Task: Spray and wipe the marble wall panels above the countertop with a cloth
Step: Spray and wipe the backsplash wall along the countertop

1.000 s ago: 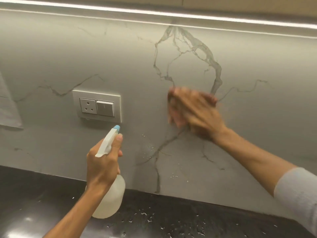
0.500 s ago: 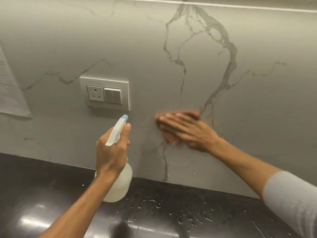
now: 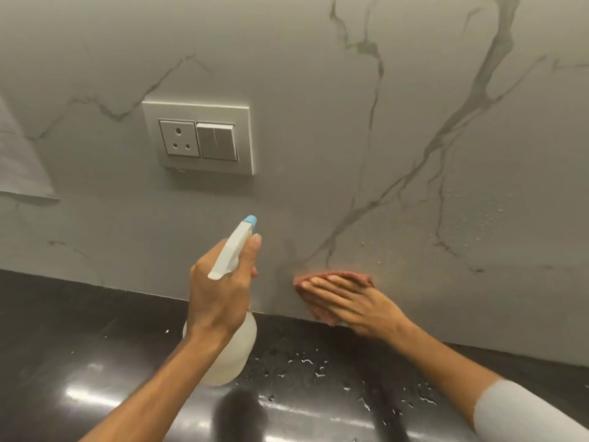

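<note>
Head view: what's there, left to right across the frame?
Paper sheet → left hand gripping the spray bottle → right hand pressing the cloth flat to the marble wall → water droplets. Socket plate skipped: it sits above the bottle and overlaps it sideways.

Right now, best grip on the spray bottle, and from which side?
Grip the spray bottle at its neck under the trigger head, coming from behind, opposite the blue nozzle. The round body below is probably too wide to wrap. The left hand holds it this way.
</note>
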